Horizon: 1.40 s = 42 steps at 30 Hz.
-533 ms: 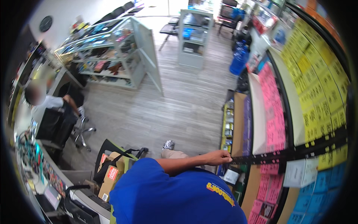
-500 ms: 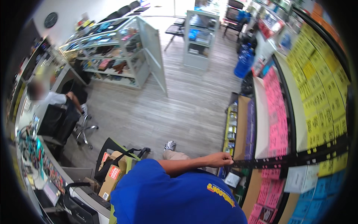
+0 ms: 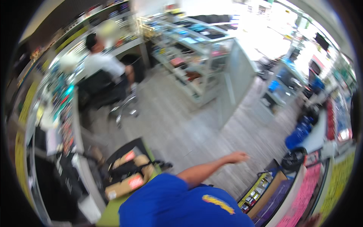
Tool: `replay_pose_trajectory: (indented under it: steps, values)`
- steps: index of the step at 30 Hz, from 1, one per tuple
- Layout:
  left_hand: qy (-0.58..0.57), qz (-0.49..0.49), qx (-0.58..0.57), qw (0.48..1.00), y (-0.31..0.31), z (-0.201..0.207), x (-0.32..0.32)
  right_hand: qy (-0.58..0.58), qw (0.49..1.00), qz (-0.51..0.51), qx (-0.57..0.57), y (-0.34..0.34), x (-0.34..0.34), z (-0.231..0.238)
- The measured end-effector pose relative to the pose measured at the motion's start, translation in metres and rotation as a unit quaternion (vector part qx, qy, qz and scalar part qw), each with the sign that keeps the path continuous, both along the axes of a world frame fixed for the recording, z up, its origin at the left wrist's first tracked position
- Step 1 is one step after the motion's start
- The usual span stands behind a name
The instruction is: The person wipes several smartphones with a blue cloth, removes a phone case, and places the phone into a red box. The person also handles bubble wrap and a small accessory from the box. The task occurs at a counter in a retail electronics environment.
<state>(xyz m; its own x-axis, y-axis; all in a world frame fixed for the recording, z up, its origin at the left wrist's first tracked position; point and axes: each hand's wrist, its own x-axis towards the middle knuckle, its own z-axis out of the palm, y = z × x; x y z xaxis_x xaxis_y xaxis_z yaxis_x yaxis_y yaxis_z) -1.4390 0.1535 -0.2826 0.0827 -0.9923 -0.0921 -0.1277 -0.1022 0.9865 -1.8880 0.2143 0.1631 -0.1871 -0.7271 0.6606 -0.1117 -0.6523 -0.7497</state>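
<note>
My left hand [image 3: 236, 157], at the end of an arm in a blue sleeve [image 3: 157, 193], reaches rightward over the grey floor. Motion smears its fingers, and I make out no object in it. Nearest to it is a long open box [image 3: 261, 191] of small packaged items, lower right, apart from the hand. What looks like part of my right hand [image 3: 313, 220] shows at the lower right rim, beside pink packages [image 3: 300, 204]; its fingers are hidden. A green-edged chair [image 3: 149, 149] at my left bears opened brown cartons [image 3: 128, 185] and a black strap.
A person [image 3: 107, 64] sits on a black wheeled chair at the left, by a cluttered counter [image 3: 77, 128]. A glass display case [image 3: 204, 72] with its panel open stands ahead. A smaller cabinet [image 3: 278, 89] and a blue water bottle [image 3: 298, 132] are at the right.
The view has swung right relative to the shelves, bringing the seated person nearer the middle. My left hand has come away from the black strip with light marks that it gripped.
</note>
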Motion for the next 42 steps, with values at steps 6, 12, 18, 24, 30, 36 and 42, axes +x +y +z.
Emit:
replay_pose_trajectory:
  steps: [6,12,18,24,30,36,42]
  values:
    - [-0.129,0.236,0.169,0.948,0.213,-0.143,0.227,0.104,0.942,0.275,0.164,-0.08,0.253,-0.025]
    - [0.119,0.372,0.398,0.83,0.364,-0.186,0.236,0.22,0.852,0.384,0.278,-0.097,0.368,-0.08]
    - [-0.186,0.177,0.369,0.893,0.419,-0.19,0.208,0.349,0.736,0.48,0.326,-0.125,0.483,-0.144]
    - [-0.235,0.132,0.328,0.906,0.38,-0.211,0.244,0.439,0.669,0.54,0.263,-0.169,0.619,-0.203]
    - [-0.029,0.321,0.359,0.876,0.309,-0.19,0.368,0.409,0.707,0.538,0.209,-0.234,0.779,-0.222]
    - [0.136,0.649,0.212,0.718,0.264,-0.105,0.54,0.393,0.705,0.572,0.149,-0.264,0.979,-0.187]
    - [0.149,0.69,0.234,0.668,0.298,-0.153,0.587,0.379,0.604,0.7,0.027,-0.236,1.161,-0.166]
